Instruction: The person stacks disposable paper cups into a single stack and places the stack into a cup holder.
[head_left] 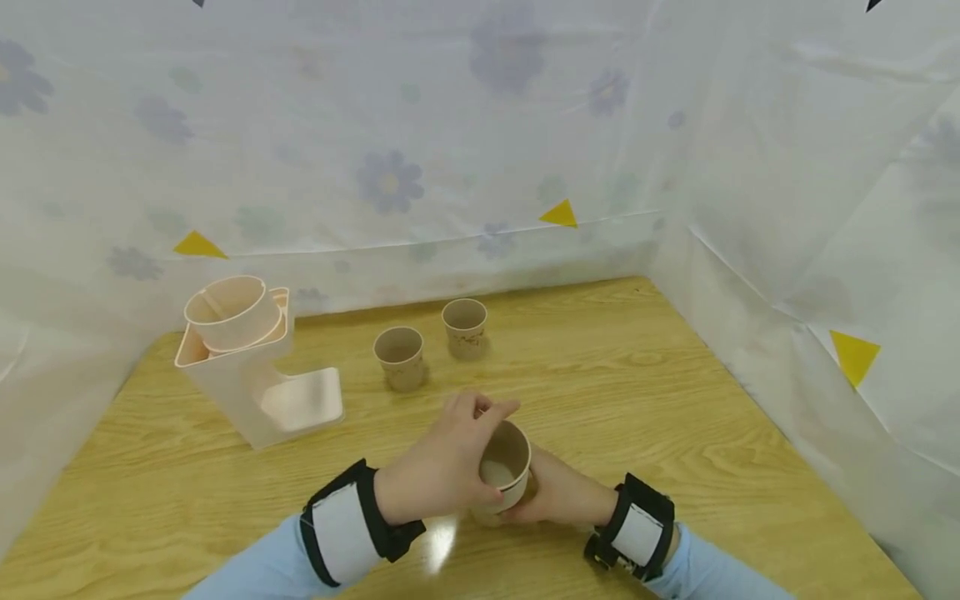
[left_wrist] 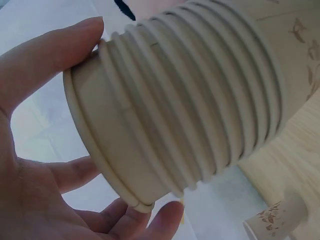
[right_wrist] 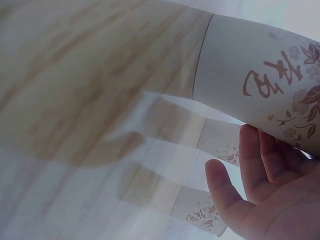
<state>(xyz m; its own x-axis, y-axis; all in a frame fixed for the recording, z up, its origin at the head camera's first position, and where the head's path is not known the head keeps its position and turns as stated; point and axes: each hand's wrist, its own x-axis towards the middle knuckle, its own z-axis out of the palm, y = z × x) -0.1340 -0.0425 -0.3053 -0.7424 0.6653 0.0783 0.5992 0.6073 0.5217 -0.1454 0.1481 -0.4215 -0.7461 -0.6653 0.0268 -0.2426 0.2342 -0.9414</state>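
A stack of nested paper cups [left_wrist: 175,100], beige with several rims close together, stands upright over the near middle of the table. From above, my left hand [head_left: 446,462] pinches the top of the stack, thumb at one side of the rim and fingers across at the other. My right hand [head_left: 558,487] holds the stack lower down from the right. Brown lettering and a floral print mark the bottom cup [right_wrist: 250,75], with the right fingertips [right_wrist: 250,137] at its side. Part of the right hand is hidden behind the stack in the head view.
Two single paper cups, a nearer one [head_left: 401,358] and a farther one [head_left: 465,329], stand upright beyond the hands. At the left is a pale pink dispenser-like stand [head_left: 247,392] with a round cup-shaped top [head_left: 232,312]. Flowered white sheeting [head_left: 390,108] surrounds the wooden table [head_left: 637,400].
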